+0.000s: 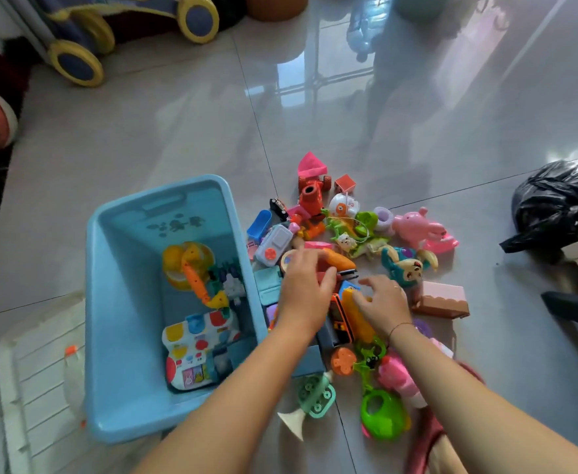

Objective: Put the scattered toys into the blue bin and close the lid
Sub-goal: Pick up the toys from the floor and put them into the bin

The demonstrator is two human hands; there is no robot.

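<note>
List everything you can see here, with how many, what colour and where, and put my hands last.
bin: one, blue, open, on the floor at left.
toy keyboard: one, white with coloured buttons, inside the bin.
yellow and orange toy: one, inside the bin.
lid: one, white, on the floor left of the bin.
scattered toys: many, mixed colours, on the floor right of the bin.
pink pig: one, at the pile's right edge.
green toy: one, near end of the pile.
black bag: one, far right.
ride-on toy: one, blue and yellow, top left.
left hand: on the pile, beside the bin.
right hand: on the pile, on a yellow toy.
</note>
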